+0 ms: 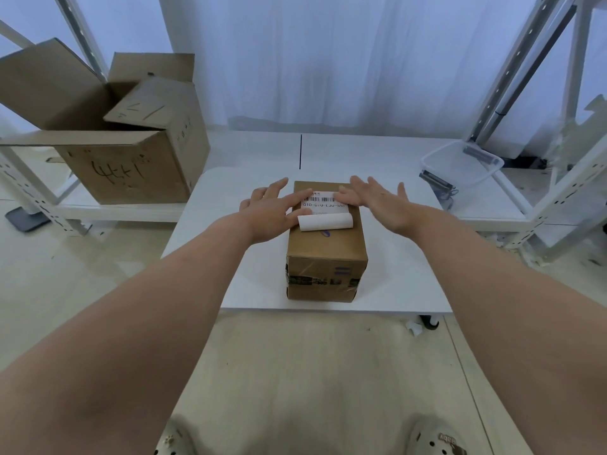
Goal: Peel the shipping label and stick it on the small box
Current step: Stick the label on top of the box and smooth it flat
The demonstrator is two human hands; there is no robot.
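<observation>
I'm sticking the shipping label [325,205] onto the small box [325,254] on the white table [394,290]. My left hand [272,211] and right hand [377,201] press flat, fingers spread, gripping nothing. Its near edge curls; I'd smooth that next.

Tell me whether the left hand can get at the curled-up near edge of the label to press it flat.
Probably yes. The left hand lies on the small box beside the label, its fingers already on it, with nothing covering the curled edge.
</observation>
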